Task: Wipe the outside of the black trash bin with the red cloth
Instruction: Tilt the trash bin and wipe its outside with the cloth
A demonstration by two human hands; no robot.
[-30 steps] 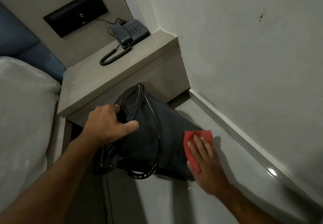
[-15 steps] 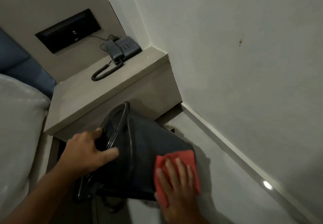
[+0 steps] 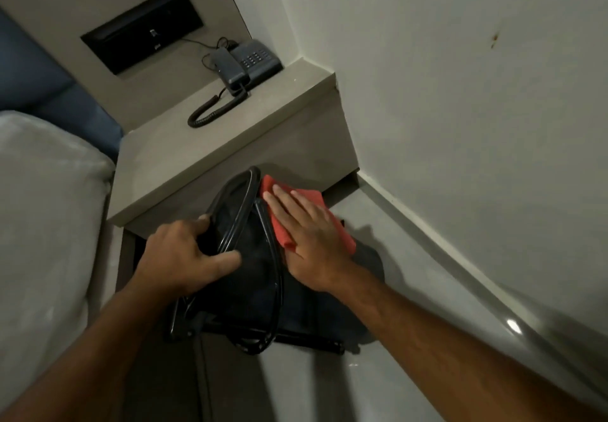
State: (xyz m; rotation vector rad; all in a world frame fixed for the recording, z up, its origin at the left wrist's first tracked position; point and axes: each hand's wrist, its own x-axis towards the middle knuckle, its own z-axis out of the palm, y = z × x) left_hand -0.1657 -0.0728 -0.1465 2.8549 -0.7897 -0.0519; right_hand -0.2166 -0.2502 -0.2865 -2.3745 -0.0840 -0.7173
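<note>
The black trash bin (image 3: 260, 290) stands tilted on the floor in front of the bedside shelf, its mouth towards me and to the left. My left hand (image 3: 184, 257) grips the bin's glossy rim, fingers inside and thumb across the outside. My right hand (image 3: 309, 240) lies flat on the red cloth (image 3: 312, 214), pressing it against the bin's upper outer wall close to the rim. Part of the cloth is hidden under my palm.
A grey bedside shelf (image 3: 204, 158) carries a dark corded phone (image 3: 246, 62) just behind the bin. A white bed (image 3: 42, 224) fills the left side. The white wall (image 3: 460, 109) and its skirting (image 3: 460, 257) run along the right, with grey floor (image 3: 394, 372) between.
My right hand has slid the red cloth up the bin's side, from low near its base to the top by the rim. My left hand has kept its hold on the rim.
</note>
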